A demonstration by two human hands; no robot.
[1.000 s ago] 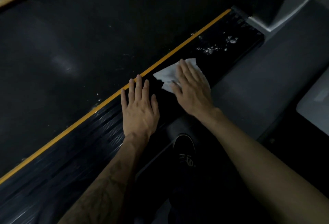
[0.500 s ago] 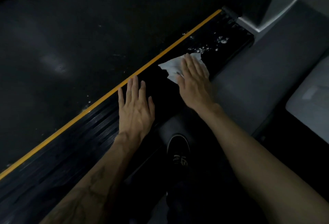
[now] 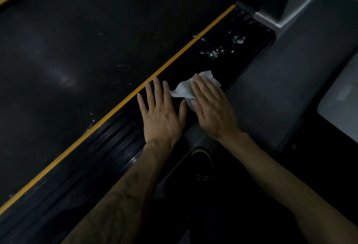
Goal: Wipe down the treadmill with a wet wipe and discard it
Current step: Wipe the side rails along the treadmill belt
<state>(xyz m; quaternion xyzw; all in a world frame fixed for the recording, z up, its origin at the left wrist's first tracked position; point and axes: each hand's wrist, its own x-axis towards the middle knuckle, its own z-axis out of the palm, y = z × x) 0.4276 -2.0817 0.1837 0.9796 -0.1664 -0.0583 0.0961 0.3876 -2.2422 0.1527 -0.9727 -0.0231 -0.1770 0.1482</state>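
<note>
White crumpled wet wipe [image 3: 190,86] is being pressed flat-fingered, ungrasped, by the right hand [image 3: 211,108] onto the treadmill's black ribbed side rail [image 3: 116,143], left hand [image 3: 161,114] bracing open; white specks [image 3: 215,53] ahead probably need wiping next.

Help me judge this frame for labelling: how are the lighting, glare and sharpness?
Head view: dim overall, with the shoe nearly lost in shadow; a faint sheen on the belt; white specks on the side rail stay readable; the wet wipe is the brightest thing; the right hand and left hand look slightly soft.
</note>
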